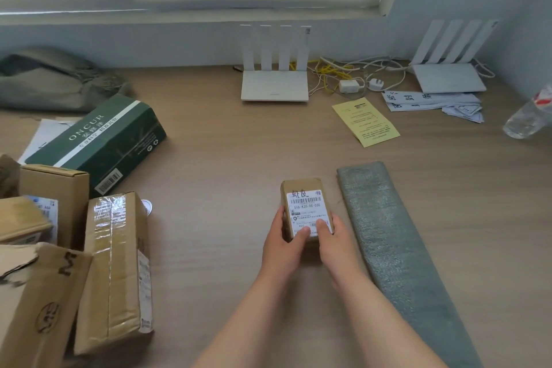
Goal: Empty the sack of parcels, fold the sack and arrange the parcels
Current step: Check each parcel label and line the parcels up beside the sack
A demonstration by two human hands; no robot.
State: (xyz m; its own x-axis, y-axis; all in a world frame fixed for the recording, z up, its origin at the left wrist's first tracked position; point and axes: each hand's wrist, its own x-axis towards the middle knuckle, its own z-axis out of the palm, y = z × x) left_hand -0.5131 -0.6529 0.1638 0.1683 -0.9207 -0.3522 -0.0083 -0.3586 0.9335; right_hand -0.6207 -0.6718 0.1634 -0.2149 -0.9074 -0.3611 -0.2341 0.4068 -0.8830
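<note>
A small brown parcel [304,194] with a white barcode label sits on the wooden table [233,158] in the middle. My left hand [282,243] grips its near left side and my right hand [333,239] grips its near right side, thumbs on the label. To the right lies the grey-green sack [394,248], folded into a long flat strip. A heap of parcels is at the left: a green box [101,143], a taped brown box [115,272], a small upright carton [56,197] and a large flat carton [38,308].
Two white routers [274,81] [448,75] stand at the back wall among tangled cables [343,72]. A yellow leaflet [366,121], white papers [433,101] and a plastic bottle [528,116] lie at the right. A grey bag [50,81] is at the back left.
</note>
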